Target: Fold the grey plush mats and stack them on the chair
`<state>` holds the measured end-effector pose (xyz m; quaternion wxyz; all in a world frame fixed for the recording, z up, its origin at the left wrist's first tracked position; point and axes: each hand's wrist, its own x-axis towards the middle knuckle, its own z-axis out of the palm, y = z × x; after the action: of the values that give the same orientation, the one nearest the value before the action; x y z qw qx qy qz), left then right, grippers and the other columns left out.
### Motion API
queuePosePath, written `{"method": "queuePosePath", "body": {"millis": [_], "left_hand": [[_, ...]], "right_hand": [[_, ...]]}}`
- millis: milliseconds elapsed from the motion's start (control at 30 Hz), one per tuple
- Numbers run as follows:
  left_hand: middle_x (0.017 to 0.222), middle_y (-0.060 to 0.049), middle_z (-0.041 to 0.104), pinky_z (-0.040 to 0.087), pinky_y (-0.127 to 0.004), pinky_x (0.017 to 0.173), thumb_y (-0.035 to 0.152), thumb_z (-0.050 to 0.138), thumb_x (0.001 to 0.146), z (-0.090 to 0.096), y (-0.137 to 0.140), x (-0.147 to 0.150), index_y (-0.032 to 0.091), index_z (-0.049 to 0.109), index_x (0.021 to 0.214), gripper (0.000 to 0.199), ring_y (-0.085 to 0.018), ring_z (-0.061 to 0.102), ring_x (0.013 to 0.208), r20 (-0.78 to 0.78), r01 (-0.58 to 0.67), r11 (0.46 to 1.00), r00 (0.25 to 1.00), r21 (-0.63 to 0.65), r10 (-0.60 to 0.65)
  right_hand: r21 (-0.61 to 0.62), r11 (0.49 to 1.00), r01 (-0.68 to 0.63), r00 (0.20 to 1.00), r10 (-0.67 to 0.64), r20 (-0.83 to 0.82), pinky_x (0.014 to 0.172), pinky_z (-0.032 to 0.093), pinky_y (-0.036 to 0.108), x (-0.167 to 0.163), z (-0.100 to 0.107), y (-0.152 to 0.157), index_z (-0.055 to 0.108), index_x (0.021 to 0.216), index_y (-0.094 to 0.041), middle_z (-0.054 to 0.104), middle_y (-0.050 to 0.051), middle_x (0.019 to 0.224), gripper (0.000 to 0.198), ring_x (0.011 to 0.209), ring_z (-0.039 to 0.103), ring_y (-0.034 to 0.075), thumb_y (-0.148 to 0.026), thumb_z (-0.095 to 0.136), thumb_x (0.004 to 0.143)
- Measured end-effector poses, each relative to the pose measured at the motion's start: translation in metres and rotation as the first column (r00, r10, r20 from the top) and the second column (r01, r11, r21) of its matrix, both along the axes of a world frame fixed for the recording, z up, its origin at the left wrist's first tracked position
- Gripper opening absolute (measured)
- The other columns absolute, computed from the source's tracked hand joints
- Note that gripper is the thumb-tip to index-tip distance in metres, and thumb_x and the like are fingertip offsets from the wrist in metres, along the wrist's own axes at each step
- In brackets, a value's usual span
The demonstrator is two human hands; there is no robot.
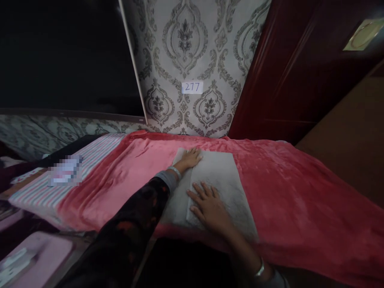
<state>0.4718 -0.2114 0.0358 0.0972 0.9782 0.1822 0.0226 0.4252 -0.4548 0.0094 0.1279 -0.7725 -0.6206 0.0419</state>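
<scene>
A grey cloth [223,168], folded over with an edge running down its middle, lies on a red and pink blanket [282,192]. Near the cloth's far edge, my left hand [190,158] rests palm down with its fingers stretched out. Closer to me, my right hand [211,208] is spread flat on the cloth, fingers apart. Neither hand grips anything. Under the palms the cloth is hidden, and it looks slightly wrinkled beside my right hand.
Left of the blanket is a striped cloth [96,154] with a blurred item on it. A large dark screen [66,56] stands at back left, a dark red door [276,72] at back right. A pink stool-like surface [48,256] is at lower left.
</scene>
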Motion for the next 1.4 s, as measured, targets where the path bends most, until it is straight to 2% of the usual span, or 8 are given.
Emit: {"method": "queuePosePath", "body": {"millis": [200,433,667,900,1100,1200,1267,1400], "left_hand": [[0.168,-0.003,0.02,0.011,-0.058,0.123,0.055,0.035,0.099,-0.008,-0.009,-0.054,0.034,0.027,0.158,0.063,-0.029,0.014,0.155,-0.017,0.311,0.95,0.95,0.007,-0.311],[0.169,-0.003,0.018,0.01,-0.058,0.122,0.05,0.028,0.101,-0.02,-0.015,-0.073,0.032,0.029,0.158,0.059,-0.032,0.014,0.154,-0.009,0.223,0.97,0.975,0.095,-0.224],[0.17,-0.005,0.013,0.007,-0.062,0.121,0.055,0.034,0.099,-0.008,-0.031,-0.087,0.028,0.02,0.16,0.069,-0.038,0.004,0.155,-0.129,0.138,0.99,0.981,-0.043,-0.142],[0.168,-0.001,0.019,0.01,-0.054,0.124,0.05,0.03,0.102,-0.02,-0.057,-0.16,0.031,0.029,0.158,0.059,-0.028,0.009,0.156,-0.092,0.174,0.984,0.98,-0.029,-0.176],[0.163,-0.006,0.034,0.021,-0.043,0.125,0.041,0.028,0.104,-0.041,-0.088,-0.233,0.022,0.047,0.149,0.053,-0.021,0.022,0.153,0.227,0.12,0.985,0.97,-0.127,-0.089],[0.161,-0.011,0.038,0.027,-0.046,0.123,0.042,0.034,0.102,-0.054,-0.098,-0.257,0.019,0.054,0.143,0.052,-0.024,0.033,0.149,0.422,0.025,0.959,0.901,-0.282,0.101],[0.155,-0.013,0.046,0.032,-0.047,0.121,0.044,0.042,0.099,-0.059,-0.099,-0.267,0.018,0.055,0.141,0.052,-0.025,0.041,0.145,0.498,-0.006,0.906,0.834,-0.424,0.239],[0.132,-0.013,0.067,0.046,-0.046,0.109,0.047,0.055,0.092,-0.059,-0.088,-0.269,0.016,0.056,0.139,0.057,-0.026,0.06,0.125,0.508,0.031,0.719,0.729,-0.694,0.459]], "right_hand": [[-0.037,0.999,0.004,0.996,-0.001,0.084,0.118,0.017,0.062,-0.002,0.001,0.0,0.038,0.155,-0.036,0.027,0.004,0.164,0.054,0.151,0.018,0.035,-0.051,0.035,0.103],[-0.06,0.998,0.021,0.995,-0.015,0.097,0.118,0.017,0.062,0.0,-0.002,-0.001,0.035,0.156,-0.037,0.023,0.001,0.165,0.055,0.152,0.015,0.034,-0.052,0.03,0.104],[-0.089,0.996,0.028,0.994,-0.019,0.104,0.119,0.016,0.061,0.0,0.002,-0.001,0.034,0.157,-0.034,0.02,0.001,0.166,0.055,0.153,0.014,0.033,-0.049,0.029,0.104],[-0.061,0.998,0.029,0.992,-0.021,0.124,0.12,0.017,0.058,-0.03,-0.002,-0.021,0.03,0.158,-0.028,0.025,0.005,0.164,0.057,0.152,0.017,0.03,-0.044,0.03,0.104],[0.14,0.99,0.031,0.998,-0.038,0.049,0.121,0.018,0.057,-0.054,-0.022,-0.051,0.042,0.153,-0.025,0.035,0.006,0.161,0.054,0.15,0.024,0.03,-0.039,0.041,0.101],[0.389,0.918,0.082,0.995,-0.056,-0.077,0.119,0.028,0.055,-0.04,-0.031,-0.079,0.053,0.145,-0.025,0.048,0.008,0.152,0.048,0.146,0.034,0.028,-0.039,0.044,0.1],[0.548,0.795,0.262,0.963,-0.181,-0.197,0.118,0.031,0.055,-0.023,-0.038,-0.103,0.06,0.138,-0.023,0.054,0.011,0.147,0.047,0.143,0.039,0.03,-0.044,0.047,0.098],[0.517,0.546,0.659,0.737,-0.331,-0.589,0.113,0.038,0.054,0.005,-0.053,-0.14,0.061,0.135,-0.019,0.061,0.014,0.137,0.059,0.128,0.054,0.03,-0.055,0.056,0.089]]}}
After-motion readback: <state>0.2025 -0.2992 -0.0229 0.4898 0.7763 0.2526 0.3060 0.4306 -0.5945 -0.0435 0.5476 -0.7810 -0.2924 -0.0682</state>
